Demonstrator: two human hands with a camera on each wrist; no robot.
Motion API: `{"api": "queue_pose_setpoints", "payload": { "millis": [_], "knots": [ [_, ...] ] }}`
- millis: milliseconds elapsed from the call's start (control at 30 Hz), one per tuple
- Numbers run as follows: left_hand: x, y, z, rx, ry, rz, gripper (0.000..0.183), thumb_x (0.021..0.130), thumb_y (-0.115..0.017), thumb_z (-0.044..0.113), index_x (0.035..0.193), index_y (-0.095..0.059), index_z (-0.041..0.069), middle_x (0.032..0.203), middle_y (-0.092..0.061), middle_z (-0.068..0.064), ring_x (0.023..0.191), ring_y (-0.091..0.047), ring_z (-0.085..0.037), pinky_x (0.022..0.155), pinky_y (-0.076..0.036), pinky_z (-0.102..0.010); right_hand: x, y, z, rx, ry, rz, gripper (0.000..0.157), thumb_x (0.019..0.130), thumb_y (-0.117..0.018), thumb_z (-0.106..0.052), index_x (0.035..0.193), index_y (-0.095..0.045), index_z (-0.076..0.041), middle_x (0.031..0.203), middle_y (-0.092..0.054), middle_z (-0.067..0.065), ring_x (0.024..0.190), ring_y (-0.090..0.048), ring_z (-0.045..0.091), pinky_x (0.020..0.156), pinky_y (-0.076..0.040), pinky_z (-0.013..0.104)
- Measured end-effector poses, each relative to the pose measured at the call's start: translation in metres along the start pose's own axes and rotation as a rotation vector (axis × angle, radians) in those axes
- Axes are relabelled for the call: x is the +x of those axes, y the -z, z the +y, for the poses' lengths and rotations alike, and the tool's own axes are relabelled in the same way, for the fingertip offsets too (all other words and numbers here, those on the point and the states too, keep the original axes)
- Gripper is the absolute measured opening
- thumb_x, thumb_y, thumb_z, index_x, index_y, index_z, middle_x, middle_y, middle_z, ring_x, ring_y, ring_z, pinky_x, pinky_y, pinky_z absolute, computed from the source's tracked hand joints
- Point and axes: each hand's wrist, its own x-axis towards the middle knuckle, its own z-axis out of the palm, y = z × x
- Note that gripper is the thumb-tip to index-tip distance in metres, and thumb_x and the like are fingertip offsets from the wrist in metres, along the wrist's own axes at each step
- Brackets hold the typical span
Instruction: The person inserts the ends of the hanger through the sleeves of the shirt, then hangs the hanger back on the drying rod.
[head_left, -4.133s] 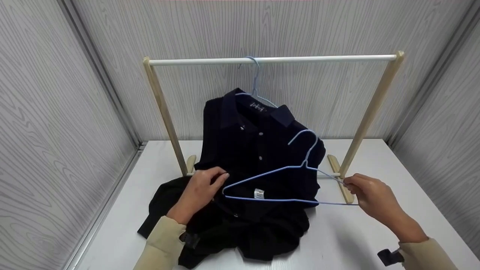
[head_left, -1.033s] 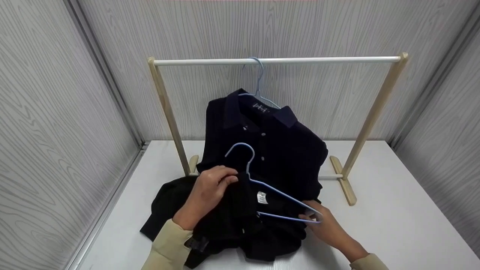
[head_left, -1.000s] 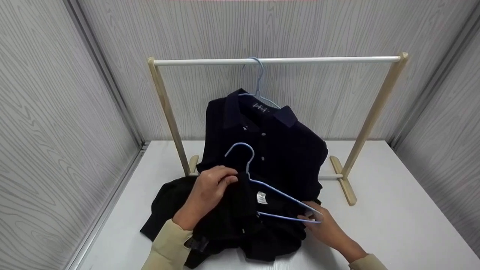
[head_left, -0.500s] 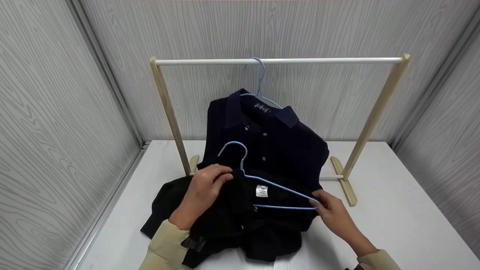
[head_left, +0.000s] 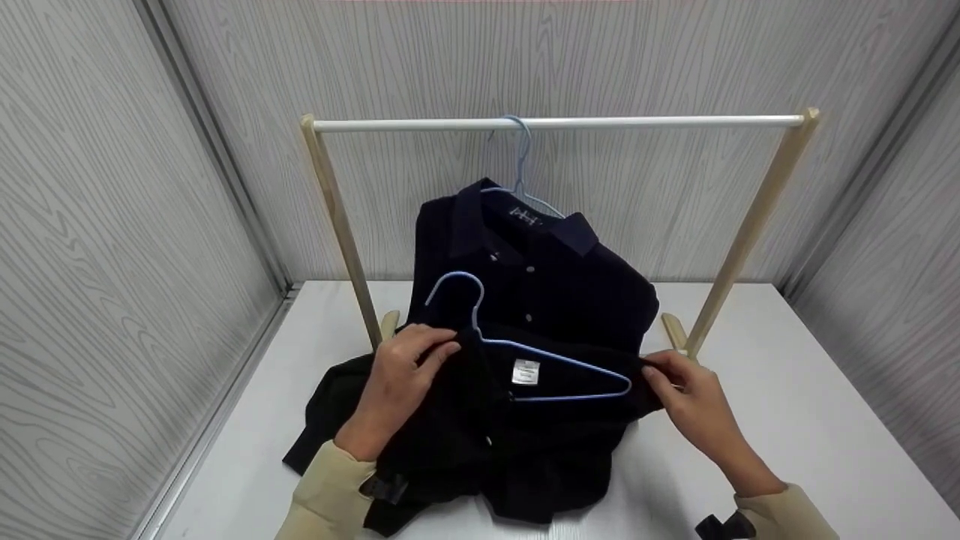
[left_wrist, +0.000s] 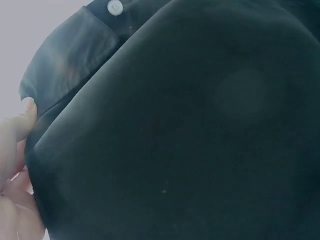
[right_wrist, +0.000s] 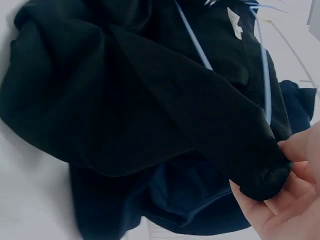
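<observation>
A black collared shirt (head_left: 555,450) lies bunched on the table, its neck opening spread and a white label (head_left: 526,372) inside. My left hand (head_left: 394,379) pinches its left collar side between thumb and fingers; in the left wrist view the thumb presses the dark cloth (left_wrist: 150,150) beside a pale button (left_wrist: 115,7). My right hand (head_left: 701,405) pinches the shirt's edge at the right. A blue wire hanger (head_left: 559,358) sits in the neck opening, hook up, its left arm hidden under the cloth and its right end inside the shirt, near my right fingers.
Behind, a navy shirt (head_left: 600,292) hangs by another blue hanger (head_left: 527,150) from the white rod (head_left: 660,121) of a wooden rack. Rack posts (head_left: 757,210) stand at both sides on the white table (head_left: 810,420). Grey wood-grain panels (head_left: 645,60) enclose the back and sides.
My right hand has moved from the hanger to the shirt's right edge and drawn it outward and up. The hanger, first apart from the shirt, now lies in its neck. My left hand keeps its pinch.
</observation>
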Motion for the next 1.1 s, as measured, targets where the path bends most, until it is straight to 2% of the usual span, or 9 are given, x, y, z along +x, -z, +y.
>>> {"api": "queue_pose_setpoints", "payload": {
  "millis": [200, 300, 367, 500, 633, 800, 933, 1100],
  "knots": [
    [0.001, -0.006, 0.004, 0.046, -0.066, 0.019, 0.013, 0.081, -0.066, 0.016, 0.093, -0.069, 0.014, 0.086, -0.065, 0.007, 0.08, -0.056, -0.003, 0.073, -0.043, -0.012, 0.004, 0.011, -0.043, -0.026, -0.037, -0.003, 0.007, 0.087, -0.057, -0.009, 0.086, -0.063, -0.004, 0.076, -0.062, 0.008, 0.062, -0.056, 0.007, 0.054, -0.047, 0.019],
    [0.002, -0.01, 0.008, 0.08, -0.084, 0.004, 0.013, 0.081, -0.066, 0.017, 0.093, -0.069, 0.014, 0.086, -0.064, 0.008, 0.079, -0.055, -0.002, 0.071, -0.042, -0.01, 0.008, 0.01, -0.06, 0.014, -0.086, -0.013, 0.009, 0.087, -0.056, -0.007, 0.081, -0.061, -0.004, 0.063, -0.054, 0.004, 0.05, -0.047, 0.007, 0.046, -0.042, 0.023],
    [0.004, -0.013, 0.011, 0.093, -0.091, -0.007, 0.013, 0.081, -0.066, 0.017, 0.093, -0.069, 0.014, 0.085, -0.064, 0.008, 0.078, -0.054, -0.002, 0.07, -0.042, -0.009, 0.011, 0.008, -0.068, 0.052, -0.09, -0.026, 0.01, 0.087, -0.056, -0.007, 0.078, -0.061, -0.005, 0.057, -0.048, 0.001, 0.046, -0.043, 0.007, 0.044, -0.039, 0.024],
    [0.007, -0.019, 0.017, 0.099, -0.105, -0.015, 0.012, 0.082, -0.065, 0.018, 0.093, -0.07, 0.015, 0.085, -0.063, 0.008, 0.077, -0.054, -0.001, 0.07, -0.041, -0.008, 0.015, 0.004, -0.082, 0.106, -0.006, -0.087, 0.011, 0.088, -0.054, -0.007, 0.078, -0.058, -0.005, 0.056, -0.043, -0.003, 0.046, -0.04, 0.007, 0.042, -0.037, 0.025],
    [0.01, -0.024, 0.02, 0.084, -0.109, -0.019, 0.012, 0.082, -0.065, 0.019, 0.093, -0.07, 0.015, 0.085, -0.063, 0.008, 0.078, -0.054, 0.0, 0.071, -0.041, -0.008, 0.02, -0.004, -0.095, 0.097, 0.098, -0.127, 0.01, 0.089, -0.053, -0.008, 0.08, -0.057, -0.005, 0.062, -0.044, -0.002, 0.052, -0.041, 0.005, 0.047, -0.038, 0.023],
    [0.013, -0.031, 0.022, 0.062, -0.104, -0.022, 0.013, 0.083, -0.064, 0.019, 0.094, -0.069, 0.015, 0.085, -0.064, 0.008, 0.079, -0.054, -0.001, 0.072, -0.043, -0.009, 0.026, -0.019, -0.109, 0.129, 0.167, -0.138, 0.006, 0.088, -0.054, -0.004, 0.084, -0.057, -0.002, 0.075, -0.05, 0.003, 0.066, -0.045, 0.008, 0.059, -0.038, 0.021],
    [0.016, -0.035, 0.026, 0.051, -0.104, -0.028, 0.013, 0.083, -0.063, 0.018, 0.095, -0.069, 0.015, 0.085, -0.064, 0.008, 0.078, -0.054, -0.001, 0.072, -0.043, -0.011, 0.032, -0.031, -0.116, 0.121, 0.238, -0.116, 0.005, 0.087, -0.055, -0.005, 0.084, -0.059, -0.003, 0.08, -0.053, 0.005, 0.07, -0.046, 0.01, 0.062, -0.039, 0.019],
    [0.02, -0.041, 0.03, 0.065, -0.115, -0.027, 0.013, 0.084, -0.063, 0.019, 0.095, -0.069, 0.015, 0.085, -0.064, 0.008, 0.077, -0.054, -0.002, 0.072, -0.043, -0.011, 0.04, -0.049, -0.112, 0.12, 0.271, -0.105, 0.006, 0.087, -0.058, -0.014, 0.084, -0.063, -0.012, 0.084, -0.055, -0.004, 0.073, -0.05, 0.009, 0.065, -0.042, 0.019]
  ]
}}
